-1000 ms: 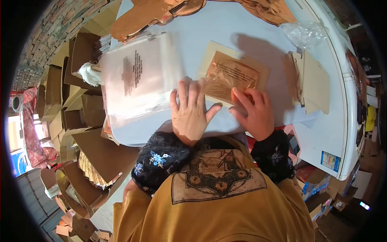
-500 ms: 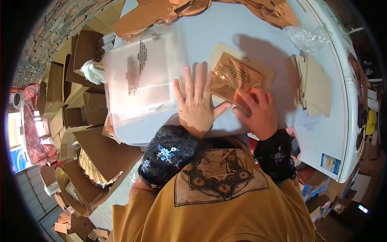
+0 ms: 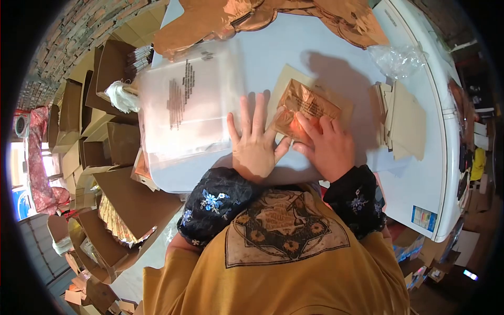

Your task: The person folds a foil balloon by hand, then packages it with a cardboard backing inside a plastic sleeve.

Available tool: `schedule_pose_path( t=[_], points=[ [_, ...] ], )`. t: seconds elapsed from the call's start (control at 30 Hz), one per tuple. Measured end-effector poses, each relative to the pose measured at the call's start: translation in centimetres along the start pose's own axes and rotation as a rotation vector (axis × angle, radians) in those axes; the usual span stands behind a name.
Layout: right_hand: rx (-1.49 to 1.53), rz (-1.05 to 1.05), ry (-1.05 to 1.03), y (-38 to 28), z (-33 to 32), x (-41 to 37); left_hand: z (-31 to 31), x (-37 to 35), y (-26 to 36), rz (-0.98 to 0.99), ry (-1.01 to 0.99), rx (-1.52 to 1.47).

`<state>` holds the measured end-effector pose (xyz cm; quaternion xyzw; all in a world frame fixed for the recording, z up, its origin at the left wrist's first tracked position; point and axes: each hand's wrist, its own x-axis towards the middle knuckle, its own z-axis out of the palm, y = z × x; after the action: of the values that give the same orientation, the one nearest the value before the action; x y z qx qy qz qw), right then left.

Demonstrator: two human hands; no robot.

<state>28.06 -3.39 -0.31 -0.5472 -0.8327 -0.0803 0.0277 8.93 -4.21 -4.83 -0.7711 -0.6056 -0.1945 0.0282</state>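
A copper-coloured foil packet in clear film with dark print (image 3: 310,105) lies tilted on a pale beige card (image 3: 284,79) on the table in front of me. My left hand (image 3: 255,151) rests with its fingers spread wide, its index finger at the packet's left edge. On the packet's lower right part lies my right hand (image 3: 332,149), index finger stretched over the foil and thumb apart near the lower edge. The foil looks creased under these fingers. Both forearms wear black sleeves with blue flowers (image 3: 215,202).
A stack of clear printed plastic bags (image 3: 184,100) lies left of my hands. Copper foil shapes (image 3: 205,26) spread along the far edge. Beige cards (image 3: 407,118) and crumpled clear plastic (image 3: 399,60) lie to the right. Open cardboard boxes (image 3: 142,202) stand at the left.
My right hand's fingers have straightened from a bent pose and now press over the foil. The packet has shifted slightly on the card. My left hand stays spread in nearly the same place.
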Motion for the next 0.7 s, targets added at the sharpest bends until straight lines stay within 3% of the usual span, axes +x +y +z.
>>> schedule_pose_path(
  t=[0.27,0.7],
  points=[
    [-0.270,-0.027,0.135,-1.8,1.7,-0.3,0.3,-0.1,0.4,-0.024,0.022,-0.021],
    [-0.133,0.005,0.171,-1.2,1.7,-0.3,0.3,0.5,0.8,-0.013,-0.001,0.063]
  ],
)
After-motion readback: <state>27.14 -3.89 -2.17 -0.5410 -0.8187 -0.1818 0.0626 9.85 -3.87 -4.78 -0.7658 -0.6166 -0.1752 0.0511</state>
